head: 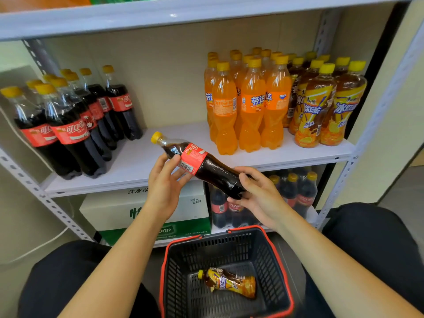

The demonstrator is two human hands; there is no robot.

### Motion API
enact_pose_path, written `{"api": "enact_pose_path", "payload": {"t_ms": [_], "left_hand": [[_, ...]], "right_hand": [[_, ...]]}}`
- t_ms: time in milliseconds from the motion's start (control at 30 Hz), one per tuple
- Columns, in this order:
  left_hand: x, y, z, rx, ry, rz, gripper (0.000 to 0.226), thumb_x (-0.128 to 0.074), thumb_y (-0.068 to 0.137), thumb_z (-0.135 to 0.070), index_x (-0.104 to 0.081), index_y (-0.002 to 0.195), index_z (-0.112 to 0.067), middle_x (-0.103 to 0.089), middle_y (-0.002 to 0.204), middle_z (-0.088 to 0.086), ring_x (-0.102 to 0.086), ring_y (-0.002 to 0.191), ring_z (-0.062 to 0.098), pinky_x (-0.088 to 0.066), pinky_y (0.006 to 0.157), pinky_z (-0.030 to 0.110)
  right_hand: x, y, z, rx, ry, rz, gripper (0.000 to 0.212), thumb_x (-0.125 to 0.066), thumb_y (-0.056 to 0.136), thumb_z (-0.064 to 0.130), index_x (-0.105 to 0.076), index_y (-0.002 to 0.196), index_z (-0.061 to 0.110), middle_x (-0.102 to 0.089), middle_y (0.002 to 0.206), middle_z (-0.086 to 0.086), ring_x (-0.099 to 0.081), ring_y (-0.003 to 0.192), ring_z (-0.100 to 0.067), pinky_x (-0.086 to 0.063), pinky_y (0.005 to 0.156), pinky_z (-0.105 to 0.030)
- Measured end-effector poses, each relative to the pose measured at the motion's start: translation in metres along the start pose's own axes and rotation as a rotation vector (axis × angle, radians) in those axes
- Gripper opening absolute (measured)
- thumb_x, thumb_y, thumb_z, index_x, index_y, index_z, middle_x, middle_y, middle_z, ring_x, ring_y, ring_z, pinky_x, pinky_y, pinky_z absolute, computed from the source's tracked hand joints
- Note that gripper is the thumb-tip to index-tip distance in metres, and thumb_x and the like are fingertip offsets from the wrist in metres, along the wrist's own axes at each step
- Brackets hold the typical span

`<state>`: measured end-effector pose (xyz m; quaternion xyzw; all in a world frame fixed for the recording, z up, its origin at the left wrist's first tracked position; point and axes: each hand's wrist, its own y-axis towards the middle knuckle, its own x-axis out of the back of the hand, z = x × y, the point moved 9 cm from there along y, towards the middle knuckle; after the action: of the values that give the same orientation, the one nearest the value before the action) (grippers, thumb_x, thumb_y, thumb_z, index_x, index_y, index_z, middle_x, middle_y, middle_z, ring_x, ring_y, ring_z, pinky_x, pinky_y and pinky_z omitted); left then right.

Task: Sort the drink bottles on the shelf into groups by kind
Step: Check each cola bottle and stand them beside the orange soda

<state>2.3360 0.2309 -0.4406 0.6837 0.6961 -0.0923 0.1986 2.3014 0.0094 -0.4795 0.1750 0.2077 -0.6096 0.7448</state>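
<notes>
A cola bottle (207, 167) with a red label and yellow cap hangs tilted in front of the shelf, cap pointing up-left. My left hand (164, 180) holds it at the label and my right hand (258, 193) grips its base. On the white shelf board (146, 161) stand three groups: several cola bottles (68, 125) at the left, several orange soda bottles (243, 102) right of centre, and several iced tea bottles (325, 104) at the far right. One iced tea bottle (229, 282) lies in the basket (174, 271) below.
The black basket with red rim sits on the floor between my knees. On the lower shelf stand a white and green carton (128, 210) and more cola bottles (296, 193). Grey metal uprights (46, 198) frame the shelf; another board (160, 17) runs above.
</notes>
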Motion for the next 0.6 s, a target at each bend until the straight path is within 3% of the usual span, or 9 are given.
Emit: {"api": "enact_pose_path", "payload": {"t_ms": [133, 233, 300, 433, 600], "left_hand": [[0.006, -0.004, -0.006, -0.028, 0.019, -0.07, 0.055, -0.076, 0.083, -0.04, -0.059, 0.13, -0.016, -0.073, 0.109, 0.0, -0.071, 0.103, 0.022, -0.06, 0.085, 0.037], [0.004, -0.006, -0.005, -0.016, 0.05, -0.05, 0.06, -0.073, 0.083, -0.048, -0.056, 0.137, -0.026, -0.07, 0.122, 0.0, -0.069, 0.112, 0.019, -0.059, 0.09, 0.038], [0.003, -0.005, -0.005, -0.006, 0.037, -0.028, 0.057, -0.064, 0.091, -0.042, -0.051, 0.144, -0.028, -0.07, 0.124, -0.004, -0.066, 0.114, 0.018, -0.056, 0.093, 0.038], [-0.001, -0.004, -0.008, -0.006, 0.011, 0.053, 0.053, -0.059, 0.087, -0.022, -0.054, 0.139, -0.03, -0.066, 0.113, -0.005, -0.061, 0.106, 0.021, -0.052, 0.097, 0.038], [-0.011, -0.008, -0.016, -0.039, -0.049, 0.129, 0.064, -0.059, 0.089, -0.009, -0.044, 0.15, -0.022, -0.066, 0.112, 0.002, -0.064, 0.102, 0.02, -0.055, 0.091, 0.036]], "right_hand": [[-0.004, -0.002, 0.002, 0.011, 0.07, 0.063, 0.06, -0.08, 0.077, 0.003, -0.063, 0.133, 0.015, -0.064, 0.132, -0.023, -0.065, 0.117, -0.048, -0.061, 0.083, -0.036], [-0.005, -0.002, 0.001, 0.011, 0.076, 0.073, 0.067, -0.085, 0.072, 0.001, -0.064, 0.133, 0.018, -0.065, 0.131, -0.024, -0.067, 0.114, -0.048, -0.061, 0.083, -0.034], [-0.007, -0.003, 0.0, 0.013, 0.089, 0.084, 0.062, -0.088, 0.074, 0.008, -0.065, 0.131, 0.016, -0.067, 0.129, -0.023, -0.068, 0.113, -0.045, -0.061, 0.084, -0.036], [-0.008, -0.005, -0.005, -0.028, 0.055, 0.047, 0.055, -0.092, 0.073, 0.032, -0.071, 0.122, 0.019, -0.07, 0.126, -0.019, -0.07, 0.111, -0.04, -0.062, 0.082, -0.035], [-0.009, -0.009, -0.014, -0.105, -0.028, 0.021, 0.05, -0.068, 0.088, 0.049, -0.067, 0.126, 0.018, -0.071, 0.114, -0.03, -0.075, 0.087, -0.032, -0.061, 0.073, -0.033]]}}
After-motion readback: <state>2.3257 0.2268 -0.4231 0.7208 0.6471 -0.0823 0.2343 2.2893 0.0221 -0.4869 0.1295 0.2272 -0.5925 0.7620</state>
